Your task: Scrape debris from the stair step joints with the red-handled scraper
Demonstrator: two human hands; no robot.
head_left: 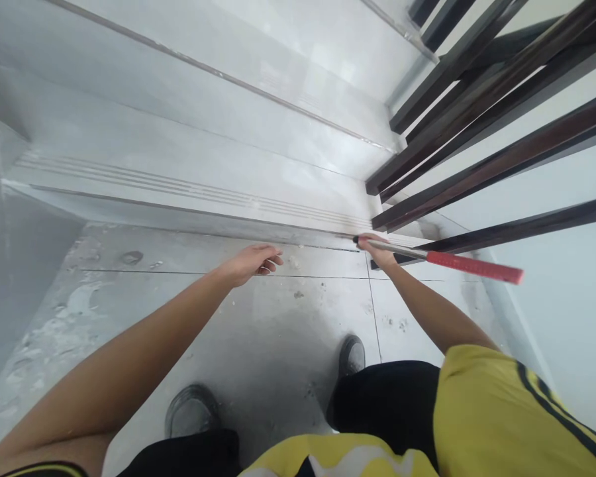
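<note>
My right hand [377,250] grips a long tool with a metal shaft and a red end [457,262]. The tool lies almost level, its dark tip by my fingers near the foot of the stair riser, its red end pointing right under the railing. My left hand [253,262] hangs over the grey floor tiles with fingers loosely curled and apart, holding nothing. It hovers just in front of the lowest step [189,199].
Pale tiled stairs [228,99] rise ahead. Dark wooden railing bars [501,159] slant across the right side. The landing floor [258,318] is dusty with white smears and small bits of debris. My two dark shoes stand on it. A wall closes the left side.
</note>
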